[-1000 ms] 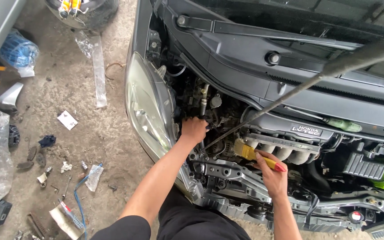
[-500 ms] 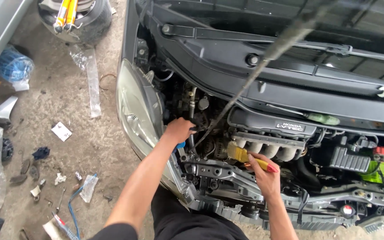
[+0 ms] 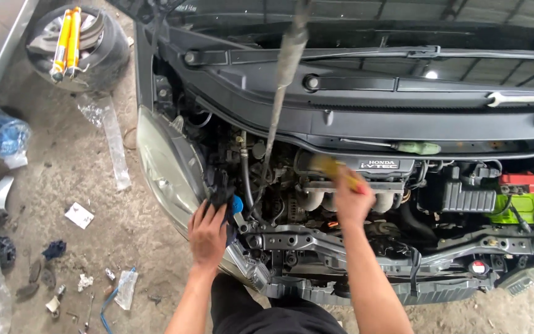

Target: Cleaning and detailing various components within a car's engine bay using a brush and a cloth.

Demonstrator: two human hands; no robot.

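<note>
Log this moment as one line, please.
left hand: on dark cloth by blue cap | right hand: holds yellow-handled tool over engine

The engine bay [image 3: 366,204] lies open under a raised hood, with the prop rod [image 3: 282,80] slanting up from its middle. The left hand [image 3: 208,232] rests on a cap [image 3: 236,204] at the bay's left corner, just behind the headlight [image 3: 165,167]. The right hand [image 3: 350,201] holds a tool [image 3: 335,170] over the manifold [image 3: 316,198] in the middle. The battery [image 3: 523,198] sits at the far right. A wrench [image 3: 520,99] lies on the cowl [image 3: 403,117] behind, a screwdriver [image 3: 397,147] just below it. A wheel [image 3: 84,46] lies on the floor [image 3: 63,179] to the left, two shock absorbers [image 3: 66,43] on it.
</note>
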